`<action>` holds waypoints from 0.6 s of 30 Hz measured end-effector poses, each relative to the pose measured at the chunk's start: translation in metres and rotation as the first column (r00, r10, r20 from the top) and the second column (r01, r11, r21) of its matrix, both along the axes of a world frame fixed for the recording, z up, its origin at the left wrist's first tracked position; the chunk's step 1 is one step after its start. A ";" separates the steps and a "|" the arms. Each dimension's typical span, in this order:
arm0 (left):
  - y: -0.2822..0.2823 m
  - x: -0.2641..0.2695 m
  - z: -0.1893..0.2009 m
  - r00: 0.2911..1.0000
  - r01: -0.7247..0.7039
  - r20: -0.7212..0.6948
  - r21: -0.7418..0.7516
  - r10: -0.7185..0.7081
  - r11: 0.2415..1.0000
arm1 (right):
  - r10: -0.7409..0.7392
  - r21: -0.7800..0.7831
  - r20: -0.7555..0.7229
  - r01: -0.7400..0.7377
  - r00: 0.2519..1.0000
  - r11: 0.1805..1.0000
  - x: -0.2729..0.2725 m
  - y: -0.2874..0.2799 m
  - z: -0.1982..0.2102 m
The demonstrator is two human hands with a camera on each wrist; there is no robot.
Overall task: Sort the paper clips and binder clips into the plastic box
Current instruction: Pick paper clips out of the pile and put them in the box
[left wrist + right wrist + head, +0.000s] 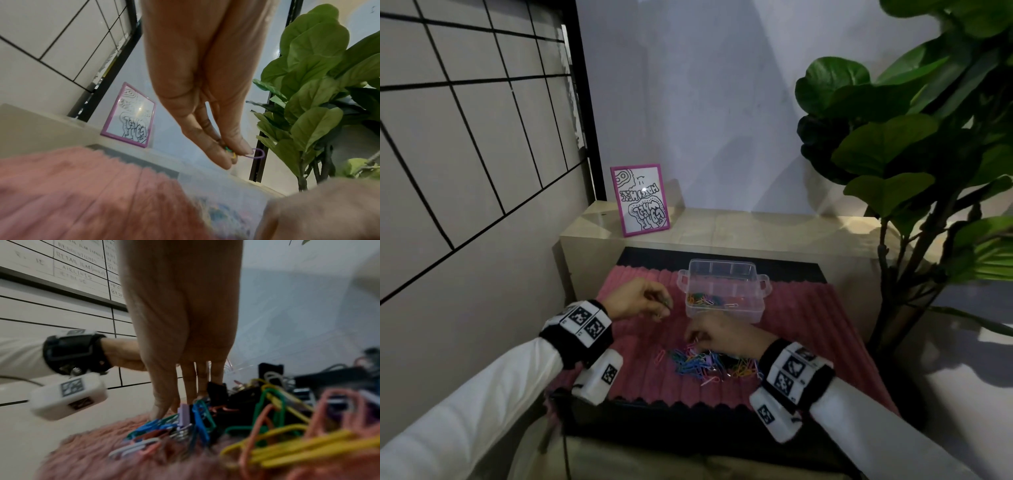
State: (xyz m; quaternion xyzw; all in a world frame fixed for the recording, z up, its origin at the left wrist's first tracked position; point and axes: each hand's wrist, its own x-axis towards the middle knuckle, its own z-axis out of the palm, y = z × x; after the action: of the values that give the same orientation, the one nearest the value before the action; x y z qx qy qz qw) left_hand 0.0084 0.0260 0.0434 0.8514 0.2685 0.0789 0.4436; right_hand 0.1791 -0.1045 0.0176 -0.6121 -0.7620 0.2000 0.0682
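Observation:
A clear plastic box (pixel 723 313) stands on the pink ribbed mat (pixel 808 329), with several coloured paper clips (pixel 704 300) inside. Just left of the box, my left hand (pixel 662 305) hovers above the mat. Its fingertips (pixel 234 155) pinch a few paper clips, among them a purple one (pixel 258 153). A mixed pile of coloured paper clips and binder clips (pixel 705 363) lies near the mat's front. My right hand (pixel 693 337) reaches down into the pile's far edge. Its straight fingers (pixel 191 386) and thumb touch the clips beside a lilac binder clip (pixel 183 413), with nothing seen between them.
A pink-framed drawing (pixel 640 200) leans on the beige ledge (pixel 756 229) behind the mat. A big leafy plant (pixel 911 137) fills the right side, and a tiled wall stands close on the left. Black binder clips (pixel 218 391) sit in the pile.

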 end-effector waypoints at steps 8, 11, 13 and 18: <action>0.013 0.060 0.027 0.999 -0.004 -0.044 0.148 0.011 0.989 | 0.081 0.082 0.154 -0.094 0.985 0.992 -0.025 -0.002 -0.008; 0.015 0.078 0.024 0.998 -0.015 -0.057 0.105 0.021 0.994 | 0.078 0.130 0.083 -0.089 0.993 0.988 -0.028 -0.006 -0.007; 0.017 0.085 0.023 0.997 -0.026 -0.069 0.111 0.034 0.993 | 0.078 0.169 0.020 -0.081 0.997 0.982 -0.026 -0.008 -0.006; 0.019 0.092 0.020 0.994 0.015 -0.105 0.068 -0.008 0.998 | -0.042 0.204 -0.302 0.108 0.952 0.973 -0.014 -0.010 -0.006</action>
State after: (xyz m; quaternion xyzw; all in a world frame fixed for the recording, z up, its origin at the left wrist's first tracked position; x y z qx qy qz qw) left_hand 0.1000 0.0447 0.0637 0.8707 0.2834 0.0408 0.4000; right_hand 0.1655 -0.1150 0.0117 -0.5927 -0.7367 0.2018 0.2554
